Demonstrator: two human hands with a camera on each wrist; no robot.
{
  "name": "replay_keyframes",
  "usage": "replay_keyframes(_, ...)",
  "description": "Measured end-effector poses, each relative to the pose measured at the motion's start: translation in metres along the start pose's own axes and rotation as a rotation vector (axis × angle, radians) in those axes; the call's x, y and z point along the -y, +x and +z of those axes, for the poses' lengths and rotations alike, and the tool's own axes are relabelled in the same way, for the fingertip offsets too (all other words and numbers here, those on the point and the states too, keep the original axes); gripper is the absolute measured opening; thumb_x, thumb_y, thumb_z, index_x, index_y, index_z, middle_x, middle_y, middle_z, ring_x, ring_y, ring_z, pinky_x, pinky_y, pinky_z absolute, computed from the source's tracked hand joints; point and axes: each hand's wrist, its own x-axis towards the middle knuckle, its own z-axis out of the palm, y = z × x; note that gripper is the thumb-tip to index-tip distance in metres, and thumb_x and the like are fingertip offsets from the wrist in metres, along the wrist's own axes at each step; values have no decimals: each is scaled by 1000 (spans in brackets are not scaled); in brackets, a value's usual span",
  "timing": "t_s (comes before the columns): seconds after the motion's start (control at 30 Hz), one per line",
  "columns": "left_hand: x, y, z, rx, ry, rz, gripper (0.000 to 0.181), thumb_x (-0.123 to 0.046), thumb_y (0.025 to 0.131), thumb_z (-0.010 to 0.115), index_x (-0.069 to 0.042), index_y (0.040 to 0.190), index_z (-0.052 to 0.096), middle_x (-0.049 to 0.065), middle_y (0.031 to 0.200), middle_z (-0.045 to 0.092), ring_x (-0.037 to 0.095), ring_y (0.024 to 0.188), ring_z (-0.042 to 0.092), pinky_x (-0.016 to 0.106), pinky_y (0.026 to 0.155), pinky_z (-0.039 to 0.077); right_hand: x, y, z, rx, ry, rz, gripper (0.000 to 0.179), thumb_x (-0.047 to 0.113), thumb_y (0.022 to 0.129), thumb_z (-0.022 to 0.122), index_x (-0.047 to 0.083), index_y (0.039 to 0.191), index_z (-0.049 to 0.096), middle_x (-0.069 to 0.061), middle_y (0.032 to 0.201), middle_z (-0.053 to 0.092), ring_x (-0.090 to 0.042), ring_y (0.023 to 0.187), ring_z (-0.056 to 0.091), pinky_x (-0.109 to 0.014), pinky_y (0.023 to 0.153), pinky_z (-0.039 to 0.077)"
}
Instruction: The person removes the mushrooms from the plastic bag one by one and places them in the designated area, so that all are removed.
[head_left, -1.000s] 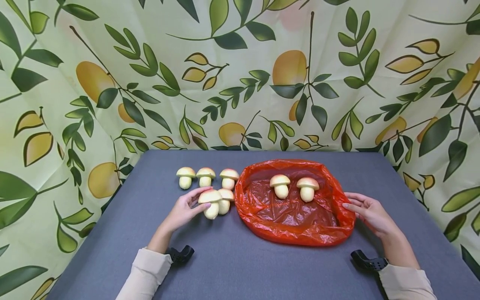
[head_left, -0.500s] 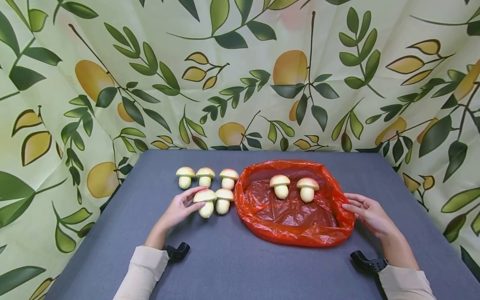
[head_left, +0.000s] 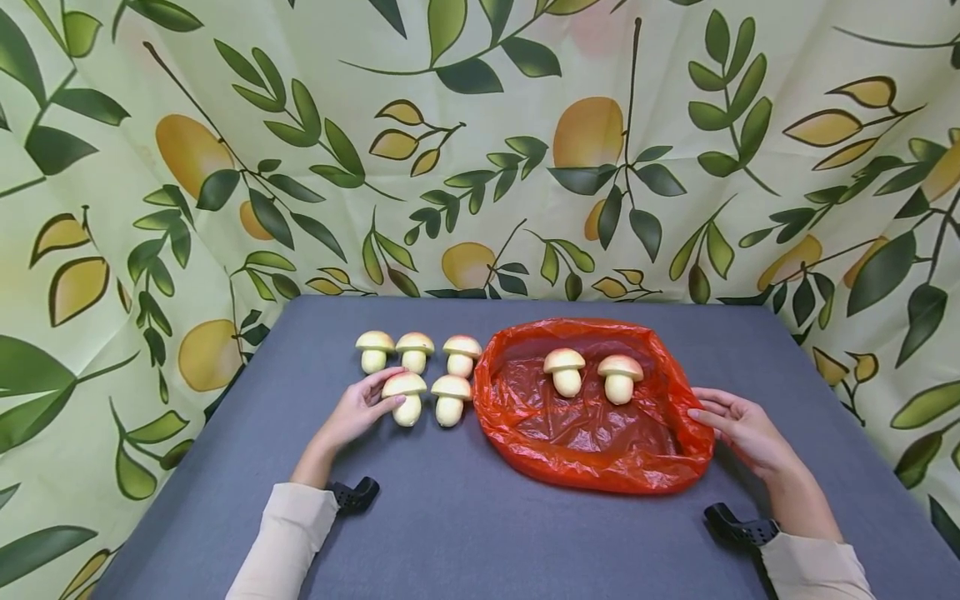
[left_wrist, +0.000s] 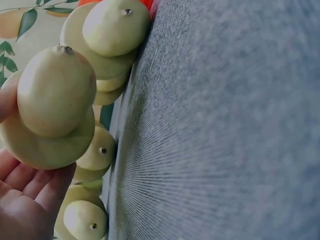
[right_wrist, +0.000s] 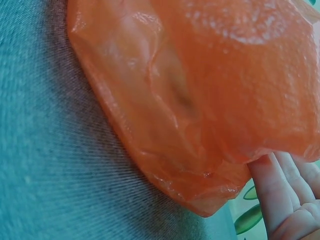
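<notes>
My left hand (head_left: 359,413) grips a toy mushroom (head_left: 404,398) with a pale stem and reddish-cream cap, thumb and fingers around the cap. That same mushroom (left_wrist: 55,95) fills the upper left of the left wrist view, stem end towards the camera. Just to its right a second mushroom (head_left: 451,401) stands beside the bag, apart from the held one. At the right, my right hand (head_left: 744,425) pinches the rim of a red plastic bag (head_left: 592,475), thumb on the near side. Two mushrooms lie inside the bag, one (head_left: 565,372) left of the other (head_left: 620,379).
Behind the left hand, three more mushrooms form a row: a left one (head_left: 374,351), a middle one (head_left: 415,352) and a right one (head_left: 461,356) close to the bag. All stand on a grey-blue table (head_left: 510,542). A leaf-patterned cloth (head_left: 480,167) hangs beyond its back edge.
My left hand has shifted left with its mushroom, which overlapped the one beside the bag and now has a gap from it. The right hand keeps its place at the bag.
</notes>
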Motion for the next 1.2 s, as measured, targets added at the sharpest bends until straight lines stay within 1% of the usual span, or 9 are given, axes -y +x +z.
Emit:
replay_keyframes(0.23,1,4,-2,9,39,-76,51,-6,91,63,8,137,46,31,139,50,-20,105,50,1,91,41,0,0,0,-3,-1,-4,33,9,97,54,40,103,63,23,96,72,2,82,69,-15,70,57)
replay_keyframes(0.37,5,6,-2,22,65,-97,51,-6,92,62,10,137,44,32,137,51,-20,103,49,2,90,41,0,0,-1,0,-10,-9,34,8,97,53,40,103,62,23,96,72,3,83,69,-14,71,57)
replay_keyframes(0.53,8,6,-2,25,92,-71,50,-5,91,62,12,136,45,33,135,51,-19,103,48,2,90,41,-1,-1,-3,8,-1,-14,34,8,98,52,40,104,62,23,97,72,2,83,69,-14,71,57)
replay_keyframes(0.67,9,4,-4,0,127,-50,50,-5,89,65,9,134,49,32,130,49,-15,103,48,2,90,42,-1,0,-2,10,10,-18,35,7,98,52,39,104,63,22,97,72,2,83,69,-14,71,57)
replay_keyframes(0.93,9,3,-8,-55,151,-60,51,-4,89,65,8,135,49,30,136,51,-14,107,49,2,92,41,0,0,-2,14,20,-18,34,7,97,52,39,104,63,22,97,72,2,83,69,-15,71,57)
replay_keyframes(1.0,8,3,-8,-65,158,-67,50,-3,89,64,10,135,48,31,136,52,-4,112,55,4,94,43,0,0,-2,11,18,-16,34,7,97,53,39,104,63,22,96,72,2,83,69,-15,71,57)
replay_keyframes(1.07,7,4,-8,-67,175,-74,49,-3,90,63,10,134,48,31,136,53,11,119,58,10,96,47,0,0,-2,9,16,-14,34,7,97,52,39,104,63,22,96,73,2,82,69,-15,71,57)
replay_keyframes(1.13,6,4,-7,-69,185,-76,48,-2,91,62,11,134,48,32,135,53,28,123,56,21,100,50,0,0,-2,8,17,-12,34,7,97,52,39,104,63,22,96,73,2,82,69,-15,71,57)
replay_keyframes(1.2,5,4,-6,-70,191,-72,47,-2,91,61,12,134,48,32,134,53,39,126,53,32,103,50,0,-1,-2,7,18,-12,35,7,97,52,39,103,63,21,96,73,2,82,69,-15,71,57)
